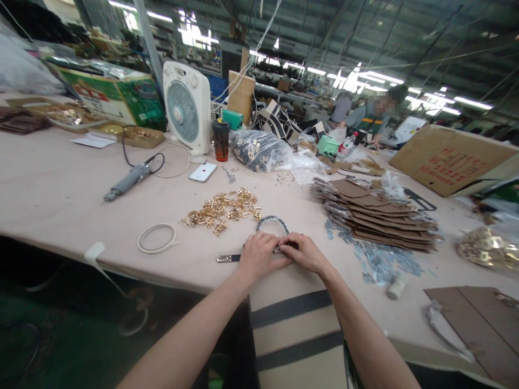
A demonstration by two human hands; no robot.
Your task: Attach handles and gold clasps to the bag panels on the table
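Note:
A beige bag with dark stripes (295, 329) lies over the table's front edge, reaching down toward my lap. Its dark braided handle (272, 219) arches up beyond my hands. My left hand (261, 255) is closed over the bag's top edge, its fingertips mostly hidden. Beside it, my right hand (303, 252) pinches a small metal fitting (277, 250) at that edge; the fingers partly cover it. A dark strap with a metal end (227, 259) sticks out left of my left hand. Many gold metal fittings (227, 208) are heaped just beyond.
On the left lie a tape roll (157, 238) and an electric screwdriver (128, 182). A phone (203, 172), cup (221, 141) and fan (186, 108) stand farther back. Stacked brown panels (377, 213) and a cardboard box (450, 159) are right. A co-worker (371, 116) is across the table.

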